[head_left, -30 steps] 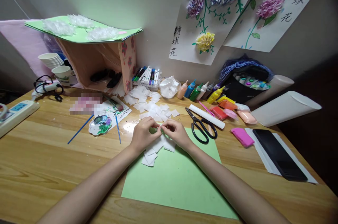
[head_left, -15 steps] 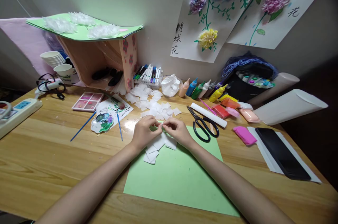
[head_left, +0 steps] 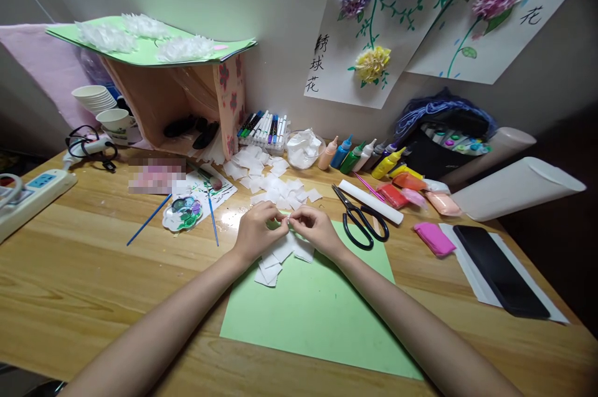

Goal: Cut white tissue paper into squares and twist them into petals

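Observation:
My left hand [head_left: 256, 232] and my right hand [head_left: 316, 232] meet fingertip to fingertip above the far edge of a green paper sheet [head_left: 327, 322]. Each is closed in a pinch on a tiny bit of white paper [head_left: 288, 218], mostly hidden by the fingers. Several white paper squares [head_left: 268, 273] lie overlapped on the green sheet under the hands. Just beyond, more loose white squares [head_left: 283, 190] are heaped on the wooden table. Black-handled scissors [head_left: 357, 219] rest to the right of my right hand, partly over the sheet's corner.
Paint bottles [head_left: 359, 157], markers [head_left: 264, 129] and a bowl of white paper [head_left: 304, 149] line the back. Left are a paint palette [head_left: 182, 213], brushes [head_left: 149, 219] and a power strip [head_left: 35, 197]. A white roll [head_left: 371, 202], pink packet [head_left: 434, 239] and phone [head_left: 499, 270] lie right.
The camera view has shifted slightly. Both hands stay pinched together in the same place, with only slight finger movement.

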A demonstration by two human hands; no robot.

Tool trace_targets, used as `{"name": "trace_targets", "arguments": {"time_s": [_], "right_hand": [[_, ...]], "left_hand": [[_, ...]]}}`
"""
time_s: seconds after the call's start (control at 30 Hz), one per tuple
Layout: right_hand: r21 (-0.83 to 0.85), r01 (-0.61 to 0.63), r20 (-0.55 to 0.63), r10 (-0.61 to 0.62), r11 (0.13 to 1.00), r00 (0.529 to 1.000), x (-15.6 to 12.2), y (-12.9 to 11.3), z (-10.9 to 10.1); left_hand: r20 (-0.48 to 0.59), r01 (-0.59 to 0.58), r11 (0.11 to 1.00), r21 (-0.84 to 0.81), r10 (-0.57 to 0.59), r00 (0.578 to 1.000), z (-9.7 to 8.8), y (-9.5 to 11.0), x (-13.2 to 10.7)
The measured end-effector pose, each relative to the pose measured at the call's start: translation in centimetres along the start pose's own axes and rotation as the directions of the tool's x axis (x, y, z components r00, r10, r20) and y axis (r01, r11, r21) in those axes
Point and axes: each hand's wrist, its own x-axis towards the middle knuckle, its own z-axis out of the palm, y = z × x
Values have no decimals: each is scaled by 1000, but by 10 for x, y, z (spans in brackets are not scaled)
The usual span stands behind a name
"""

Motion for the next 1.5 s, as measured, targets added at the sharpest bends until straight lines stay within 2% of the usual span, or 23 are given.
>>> {"name": "trace_targets", "arguments": {"time_s": [0.6, 0.97, 1.33, 1.5], "right_hand": [[-2, 15, 1, -15, 1000, 1000, 1, 1, 0], [49, -7, -17, 8, 999, 1000, 1, 2, 0], [7, 35, -52, -34, 999, 998, -1, -3, 1], [-15, 35, -58, -36, 999, 998, -1, -2, 1]], "left_hand": [[6, -10, 1000, 7, 10, 1000, -2, 2, 0], [33, -17, 998, -60, 19, 999, -2, 2, 0], [8, -20, 999, 49, 20, 1000, -2, 5, 0], [7, -24, 999, 41, 24, 1000, 0, 3, 0]]}}
